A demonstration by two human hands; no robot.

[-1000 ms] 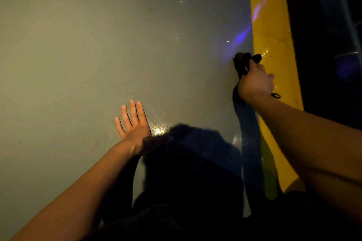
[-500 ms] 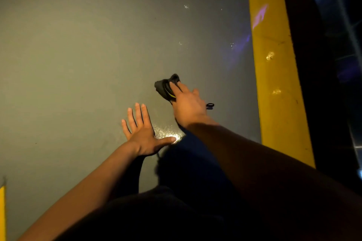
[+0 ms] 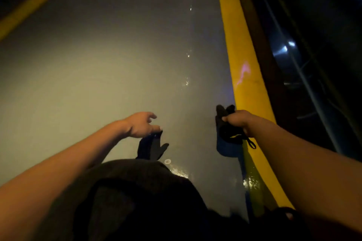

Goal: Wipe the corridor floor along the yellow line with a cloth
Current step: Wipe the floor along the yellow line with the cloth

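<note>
My right hand point(image 3: 238, 119) grips a bunched black cloth point(image 3: 225, 125) with a small yellow mark and a dangling loop. The cloth hangs just above the grey floor point(image 3: 117, 76), right beside the yellow line point(image 3: 242, 76) on the right. My left hand point(image 3: 140, 125) hovers above the floor at centre, fingers loosely curled and holding nothing; its dark shadow falls on the floor just below it.
A dark wall or glass panel point(image 3: 305, 64) runs along the right of the yellow line. A second yellow stripe point(image 3: 33, 4) crosses the far left. Wet glints point(image 3: 186, 82) dot the floor. My dark-clothed knee point(image 3: 137, 201) fills the bottom centre.
My right hand swung the cloth from mid-floor back to the yellow line. My left hand lifted off the floor and curled its fingers. The view tilted up along the corridor.
</note>
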